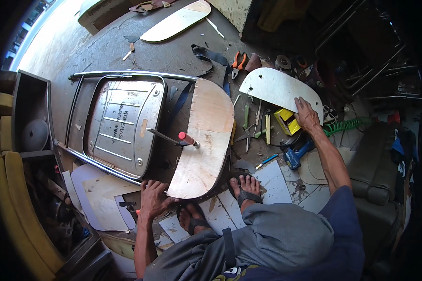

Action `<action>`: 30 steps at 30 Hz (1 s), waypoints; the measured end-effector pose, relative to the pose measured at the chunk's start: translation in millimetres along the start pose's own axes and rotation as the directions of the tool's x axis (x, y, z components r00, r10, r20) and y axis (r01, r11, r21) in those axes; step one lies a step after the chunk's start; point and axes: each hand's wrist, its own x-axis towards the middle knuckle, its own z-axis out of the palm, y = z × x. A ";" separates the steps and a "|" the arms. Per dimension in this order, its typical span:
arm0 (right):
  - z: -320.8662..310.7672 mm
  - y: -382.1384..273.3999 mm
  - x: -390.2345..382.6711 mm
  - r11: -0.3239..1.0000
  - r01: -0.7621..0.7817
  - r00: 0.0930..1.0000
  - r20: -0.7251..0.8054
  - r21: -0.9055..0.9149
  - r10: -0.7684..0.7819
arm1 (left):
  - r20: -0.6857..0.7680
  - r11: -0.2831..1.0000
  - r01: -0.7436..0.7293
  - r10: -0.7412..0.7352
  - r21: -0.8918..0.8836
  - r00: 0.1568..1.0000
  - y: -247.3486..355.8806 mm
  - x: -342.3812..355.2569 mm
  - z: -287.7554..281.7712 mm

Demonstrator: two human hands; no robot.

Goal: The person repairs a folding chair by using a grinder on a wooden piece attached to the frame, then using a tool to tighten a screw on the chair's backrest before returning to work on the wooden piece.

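Observation:
A metal chair frame (103,172) lies on the floor at the left, its ribbed metal panel (122,122) facing up. My left hand (154,199) is curled at the frame's near rail, its thumb beside the corner of a rounded plywood board (204,164). A bar clamp with a red handle (186,138) sits across that board's left edge. My right hand (307,115) grips the near edge of a second, pale rounded board (274,89), which has small dark holes. The fingers lie on its top; its underside is hidden.
Beyond the boards lie orange-handled pliers (238,64) and another pale board (176,21). Close to my right hand are a yellow box (286,122), a blue air tool (293,157) and a green coiled hose (347,125). Yellow cushions (26,201) stand at the left.

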 end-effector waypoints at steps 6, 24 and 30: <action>-10.8 10.6 -15.6 0.998 0.058 0.989 -0.132 -0.016 -0.059 | 0.012 1.000 -0.003 0.003 0.000 1.000 4.3 4.2 -2.7; -100.0 -28.8 -94.8 0.799 -0.350 0.937 0.184 0.488 0.298 | -0.070 0.983 -0.042 0.055 0.178 0.996 89.1 70.3 53.0; 14.4 35.1 84.3 0.848 -0.274 0.929 -0.104 0.454 0.356 | -0.054 0.995 -0.059 0.063 0.075 0.997 118.4 89.2 53.7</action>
